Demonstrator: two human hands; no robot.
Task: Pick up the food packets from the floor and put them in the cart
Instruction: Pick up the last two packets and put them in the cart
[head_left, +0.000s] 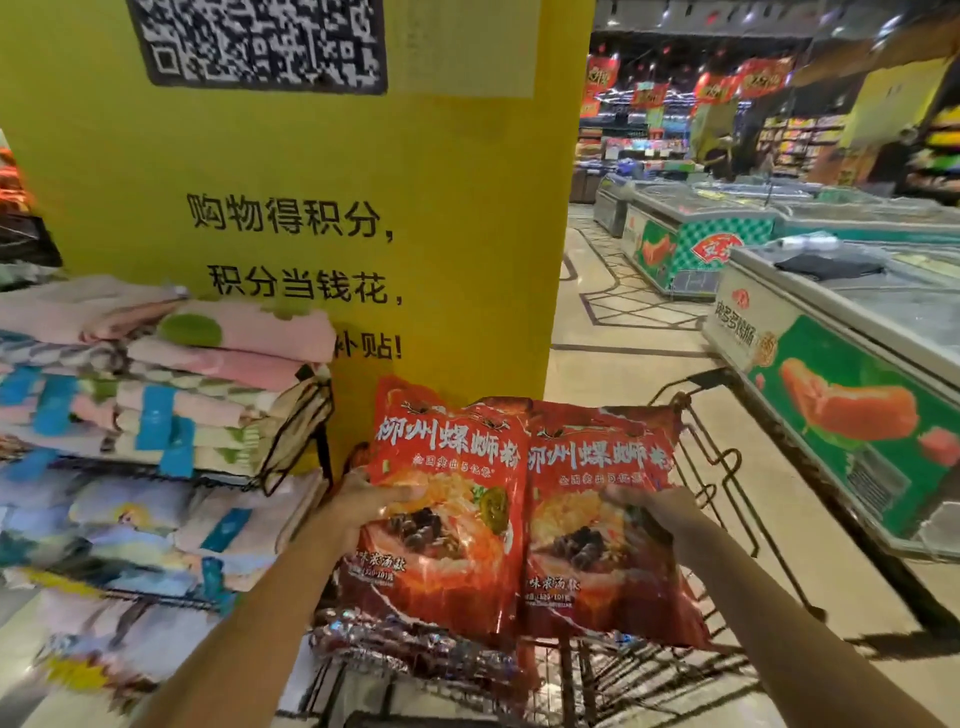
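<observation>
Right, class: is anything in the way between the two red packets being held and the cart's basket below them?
Nothing visible blocks them. The left hand holds the left packet and the right hand the right packet over the wire cart; beneath lie only other packets already in it.

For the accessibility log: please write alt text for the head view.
A person holds two red food packets side by side above a wire cart, left grip on the left packet, right grip on the right packet. Behind stands a yellow pillar, with folded textiles on a rack to the left and chest freezers to the right.
</observation>
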